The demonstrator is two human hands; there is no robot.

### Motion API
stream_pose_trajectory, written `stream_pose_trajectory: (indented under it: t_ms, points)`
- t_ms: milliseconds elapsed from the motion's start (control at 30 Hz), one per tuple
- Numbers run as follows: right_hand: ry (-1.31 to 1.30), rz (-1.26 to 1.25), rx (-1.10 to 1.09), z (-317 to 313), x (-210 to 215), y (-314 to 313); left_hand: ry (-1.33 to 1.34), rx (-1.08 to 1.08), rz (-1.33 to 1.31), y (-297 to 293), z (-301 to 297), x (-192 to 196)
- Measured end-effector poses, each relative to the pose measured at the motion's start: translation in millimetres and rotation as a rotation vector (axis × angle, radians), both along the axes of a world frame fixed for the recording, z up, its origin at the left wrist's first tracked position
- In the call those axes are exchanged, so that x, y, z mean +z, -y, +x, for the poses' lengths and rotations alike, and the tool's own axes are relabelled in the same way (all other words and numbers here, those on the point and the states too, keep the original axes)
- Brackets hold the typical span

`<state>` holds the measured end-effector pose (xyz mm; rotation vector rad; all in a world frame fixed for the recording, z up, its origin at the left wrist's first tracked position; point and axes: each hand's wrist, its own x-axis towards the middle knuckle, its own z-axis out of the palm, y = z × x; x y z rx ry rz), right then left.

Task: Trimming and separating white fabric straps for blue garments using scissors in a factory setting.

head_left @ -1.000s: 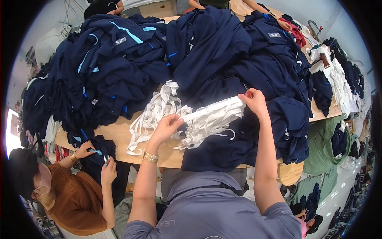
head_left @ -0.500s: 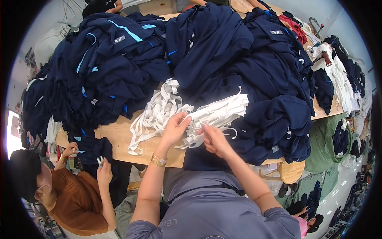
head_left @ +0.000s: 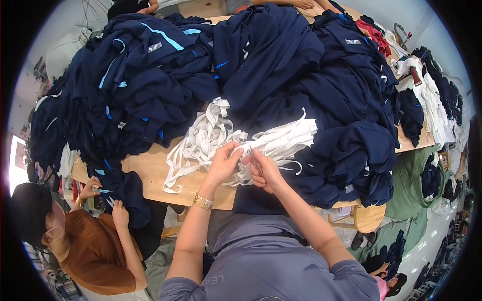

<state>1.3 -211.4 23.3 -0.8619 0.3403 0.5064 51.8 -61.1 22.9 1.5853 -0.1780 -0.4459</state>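
Left fingers pinching white strips, long axis rightward, slanting slightly up

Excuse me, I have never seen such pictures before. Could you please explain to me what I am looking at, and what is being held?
No machine here: these are a person's own bare hands. The view comes from a wide fisheye camera worn on the head, looking down, so straight edges bend near the rim. The forearms enter from below.

On the wooden table lie big heaps of navy garments and, in front, a tangle of white strips. The left hand pinches white material at the end of a white bundle. The right hand, close beside it, seems to hold a small tool, mostly hidden. At left, a co-worker in brown handles navy cloth.
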Motion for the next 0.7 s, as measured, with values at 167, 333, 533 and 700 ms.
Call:
stream_pose_trajectory:
  t_ms: [167,333,533,700]
  points:
    - [0.03,-0.022,-0.022,0.9,-2.2,-1.7,0.074,0.023,-0.005,3.2,2.6,-12.2]
    - [0.066,-0.069,-0.043,0.7,-4.3,-3.1,0.085,0.058,-0.002,5.6,2.1,-14.6]
    - [0.097,-0.095,-0.079,0.1,-8.5,-6.6,0.12,0.078,-0.031,9.5,0.8,-20.4]
    - [0.119,-0.085,-0.079,-0.4,-8.6,-6.8,0.038,0.07,0.008,9.0,0.0,-9.5]
